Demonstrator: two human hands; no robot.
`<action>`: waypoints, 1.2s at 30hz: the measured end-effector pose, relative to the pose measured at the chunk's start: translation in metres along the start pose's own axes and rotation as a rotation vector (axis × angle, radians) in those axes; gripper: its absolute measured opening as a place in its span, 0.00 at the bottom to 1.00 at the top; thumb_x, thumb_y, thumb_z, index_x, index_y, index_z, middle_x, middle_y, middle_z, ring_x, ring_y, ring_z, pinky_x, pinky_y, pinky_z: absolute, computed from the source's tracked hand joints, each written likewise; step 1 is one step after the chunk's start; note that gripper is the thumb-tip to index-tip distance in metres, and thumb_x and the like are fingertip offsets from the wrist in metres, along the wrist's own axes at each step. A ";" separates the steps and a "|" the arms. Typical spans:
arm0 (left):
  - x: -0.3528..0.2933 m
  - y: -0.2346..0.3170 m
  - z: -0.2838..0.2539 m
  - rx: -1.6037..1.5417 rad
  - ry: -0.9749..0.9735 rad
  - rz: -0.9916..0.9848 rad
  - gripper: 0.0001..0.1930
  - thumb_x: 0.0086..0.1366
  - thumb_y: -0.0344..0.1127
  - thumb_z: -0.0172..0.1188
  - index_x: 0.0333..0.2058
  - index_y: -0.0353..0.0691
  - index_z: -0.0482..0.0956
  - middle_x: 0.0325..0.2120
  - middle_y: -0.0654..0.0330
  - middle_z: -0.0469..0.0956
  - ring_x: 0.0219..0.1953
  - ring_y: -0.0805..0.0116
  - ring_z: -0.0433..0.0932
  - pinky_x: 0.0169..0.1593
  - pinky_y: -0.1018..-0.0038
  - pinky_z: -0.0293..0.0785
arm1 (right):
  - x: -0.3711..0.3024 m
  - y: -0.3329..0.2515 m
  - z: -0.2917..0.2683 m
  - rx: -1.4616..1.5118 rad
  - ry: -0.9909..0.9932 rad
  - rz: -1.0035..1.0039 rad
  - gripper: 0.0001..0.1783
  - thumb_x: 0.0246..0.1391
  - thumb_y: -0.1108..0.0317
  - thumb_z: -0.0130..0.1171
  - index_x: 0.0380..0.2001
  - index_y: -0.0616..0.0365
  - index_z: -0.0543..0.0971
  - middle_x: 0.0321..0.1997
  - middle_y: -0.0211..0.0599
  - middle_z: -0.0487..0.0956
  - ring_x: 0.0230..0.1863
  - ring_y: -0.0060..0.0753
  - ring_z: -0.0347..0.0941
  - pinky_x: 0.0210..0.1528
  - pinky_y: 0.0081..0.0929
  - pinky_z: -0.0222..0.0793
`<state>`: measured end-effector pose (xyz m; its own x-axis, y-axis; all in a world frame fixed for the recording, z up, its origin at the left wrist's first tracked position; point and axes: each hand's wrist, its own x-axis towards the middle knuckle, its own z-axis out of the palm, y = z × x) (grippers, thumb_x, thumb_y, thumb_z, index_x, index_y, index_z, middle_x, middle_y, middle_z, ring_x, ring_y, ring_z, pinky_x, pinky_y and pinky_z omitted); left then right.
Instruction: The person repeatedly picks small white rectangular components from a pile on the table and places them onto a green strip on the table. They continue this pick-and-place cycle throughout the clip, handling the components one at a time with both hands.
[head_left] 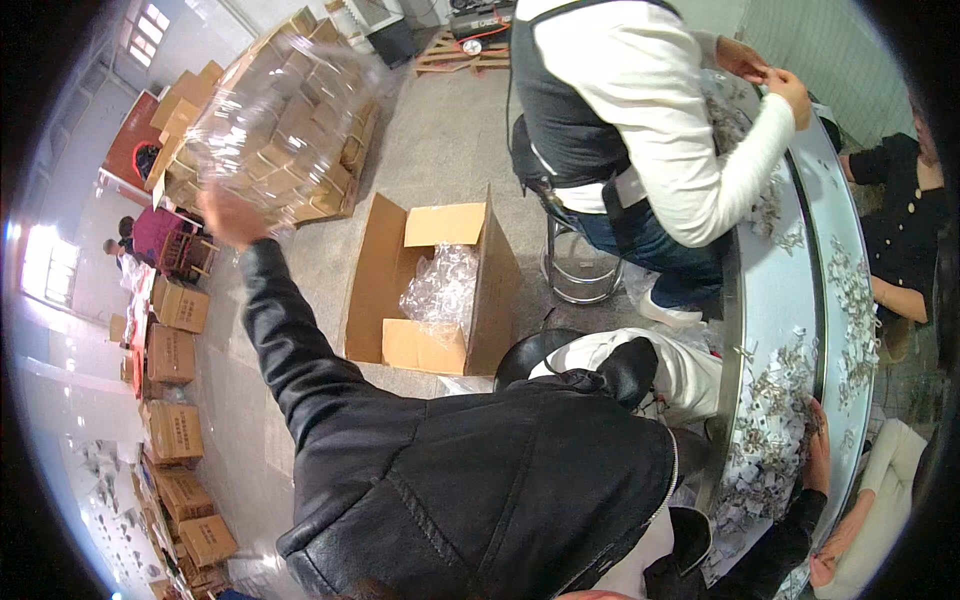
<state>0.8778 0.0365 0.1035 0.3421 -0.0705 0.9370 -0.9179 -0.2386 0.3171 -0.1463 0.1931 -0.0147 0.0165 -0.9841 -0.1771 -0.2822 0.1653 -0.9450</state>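
My left hand [235, 217] reaches far out to the left, closed on a large clear plastic bag [290, 125]. The bag billows above it, smeared by motion, in front of stacked cartons. At the right, my right hand [819, 448] rests at the edge of a heap of small metal pieces and white bits [770, 430] on the long worktable [742, 270]. Its fingers look stretched out along the heap; I see nothing held in them. Between my left arm and the table, an open cardboard box [498, 300] on the floor contains crumpled clear plastic [440, 290].
A co-worker in a white-sleeved top [640, 110] sits beside the table on a metal stool [582, 270]. Others work across it, one in a dark top [900, 220]. Cartons [172, 430] line the left side; a wrapped carton stack [330, 185] stands on a pallet.
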 end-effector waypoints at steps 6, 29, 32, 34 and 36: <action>-0.337 0.016 0.062 0.151 -1.626 0.542 0.24 0.71 0.60 0.54 0.48 0.45 0.78 0.36 0.51 0.86 0.38 0.49 0.85 0.42 0.52 0.80 | -0.001 -0.002 -0.008 -0.112 0.011 0.062 0.41 0.64 0.45 0.56 0.71 0.60 0.65 0.75 0.40 0.64 0.77 0.38 0.56 0.78 0.37 0.47; -0.526 0.099 0.306 0.083 -1.949 0.593 0.10 0.65 0.41 0.62 0.39 0.43 0.81 0.34 0.53 0.85 0.37 0.55 0.85 0.43 0.60 0.79 | 0.047 -0.066 0.058 -0.332 0.272 0.334 0.28 0.69 0.47 0.58 0.65 0.48 0.76 0.67 0.32 0.74 0.69 0.30 0.65 0.72 0.32 0.56; -0.485 0.109 0.300 -0.055 -1.952 0.454 0.08 0.65 0.39 0.63 0.37 0.43 0.81 0.33 0.53 0.85 0.37 0.56 0.84 0.43 0.61 0.79 | 0.045 -0.073 0.079 -0.449 0.246 0.242 0.29 0.68 0.50 0.60 0.67 0.49 0.73 0.70 0.35 0.71 0.71 0.36 0.64 0.74 0.36 0.55; -0.447 0.125 0.287 -0.197 -1.981 0.320 0.06 0.64 0.37 0.64 0.36 0.42 0.82 0.33 0.54 0.85 0.37 0.56 0.84 0.43 0.62 0.79 | 0.040 -0.070 0.089 -0.454 0.210 0.174 0.27 0.67 0.56 0.63 0.66 0.50 0.74 0.71 0.37 0.69 0.72 0.38 0.62 0.75 0.37 0.55; -0.394 0.149 0.261 -0.365 -2.034 0.178 0.05 0.64 0.35 0.64 0.35 0.42 0.82 0.32 0.54 0.85 0.37 0.57 0.84 0.43 0.63 0.79 | 0.037 -0.065 0.096 -0.545 0.199 -0.011 0.28 0.64 0.48 0.64 0.62 0.49 0.78 0.68 0.44 0.71 0.69 0.47 0.66 0.73 0.43 0.58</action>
<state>0.6589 -0.2240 -0.2572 -0.2849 -0.8587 -0.4260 -0.8601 0.0329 0.5091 -0.0355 0.1526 0.0134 -0.1439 -0.9876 -0.0630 -0.7372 0.1495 -0.6589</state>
